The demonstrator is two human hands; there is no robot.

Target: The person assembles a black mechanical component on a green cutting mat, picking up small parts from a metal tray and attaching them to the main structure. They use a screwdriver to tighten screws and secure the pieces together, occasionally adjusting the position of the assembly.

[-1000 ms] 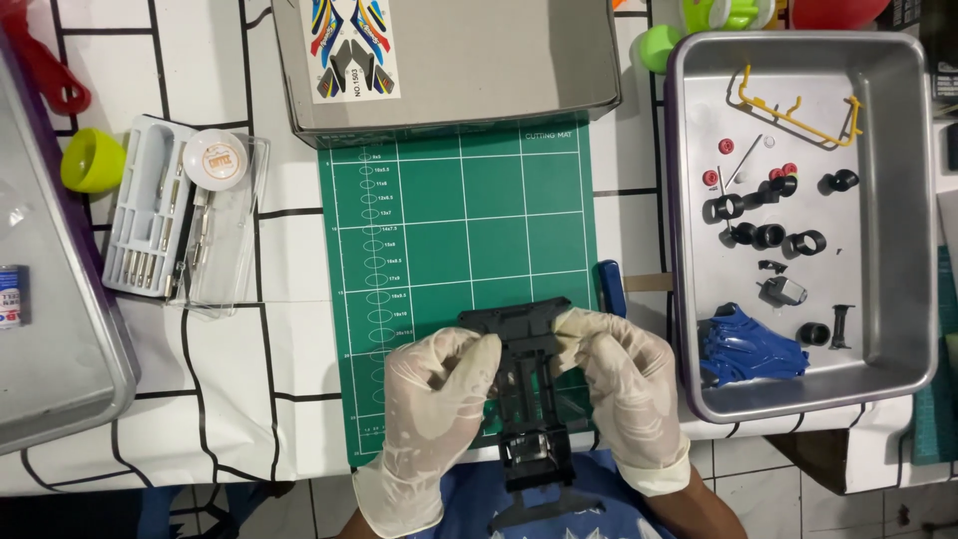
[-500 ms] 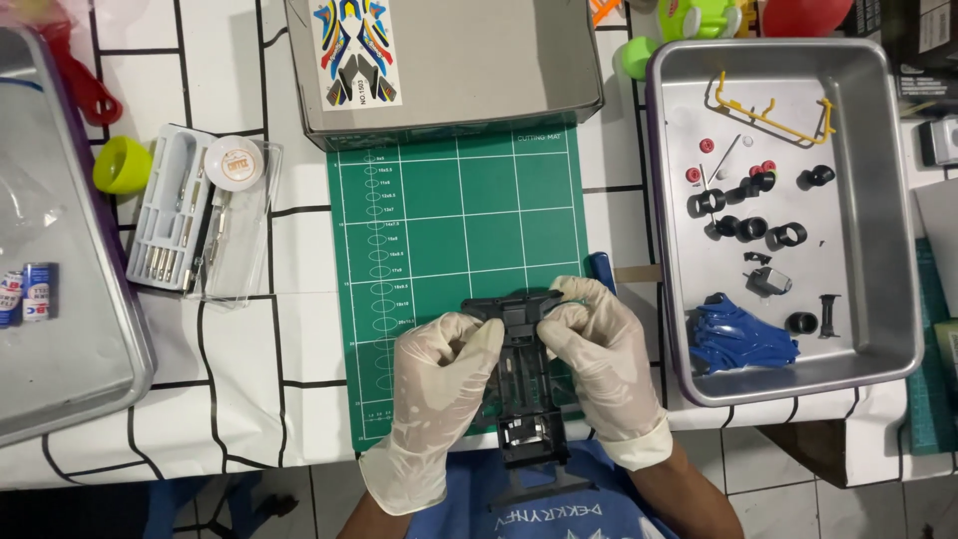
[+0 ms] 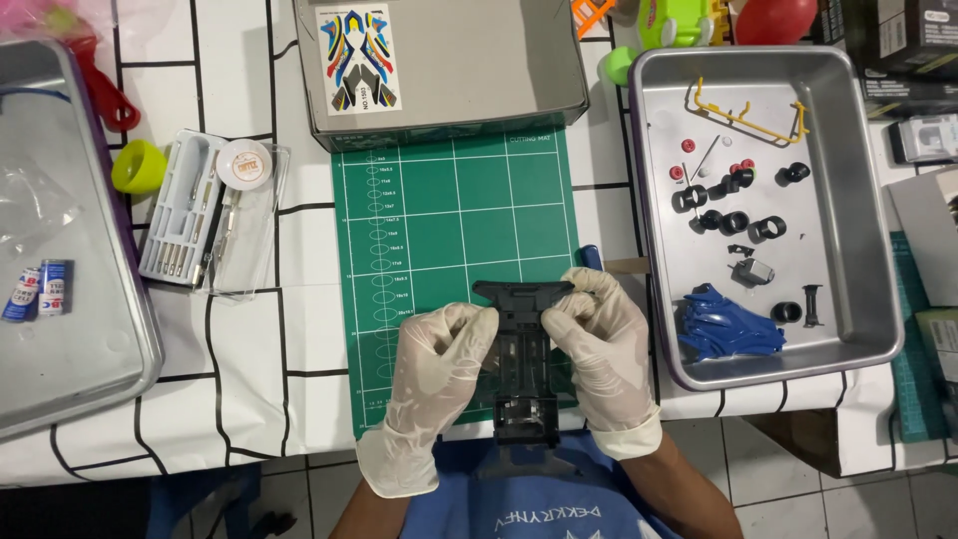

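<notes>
— What are the fingers doing?
— Both gloved sets pinch a black chassis, left hand and right hand, over the green cutting mat at the counter's near edge.
— Any labels?
— A multicoloured sticker sheet lies on the grey box by the far edge.

White black-gridded table above tiled floor.
</notes>
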